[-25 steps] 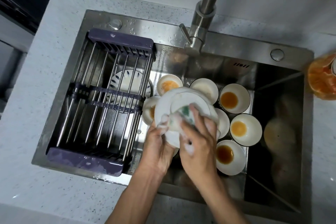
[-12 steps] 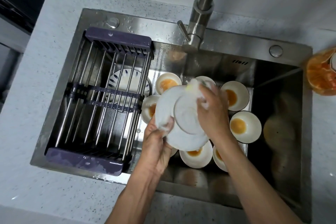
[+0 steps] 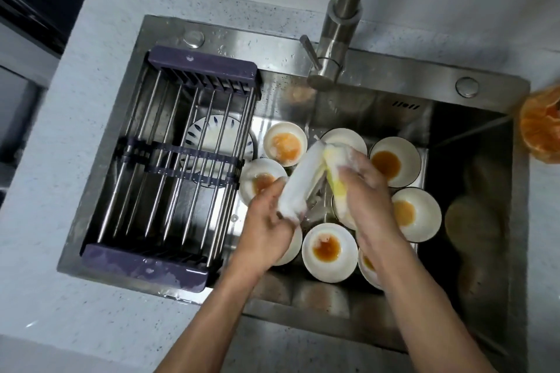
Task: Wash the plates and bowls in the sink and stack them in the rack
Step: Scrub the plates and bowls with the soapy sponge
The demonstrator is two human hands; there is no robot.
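My left hand (image 3: 266,218) grips a soapy white plate (image 3: 298,183) by its lower edge, tilted nearly on edge above the sink (image 3: 378,85). My right hand (image 3: 363,188) holds a yellow-green sponge (image 3: 335,171) against the plate's right face. Below them several white bowls hold orange-brown sauce, such as one (image 3: 285,144) at the back and one (image 3: 329,248) at the front. A purple-ended wire rack (image 3: 169,166) spans the sink's left half with nothing on it. A patterned plate (image 3: 212,142) lies beneath the rack.
The steel faucet (image 3: 339,24) rises at the back over the bowls. An orange mesh bag (image 3: 542,127) sits on the counter at the right edge. The sink's dark right section (image 3: 472,221) shows only reflections. Speckled grey countertop (image 3: 60,191) surrounds the sink.
The plate has turned from facing me to nearly edge-on. My right hand with the sponge has slid from the plate's top rim down to its right face.
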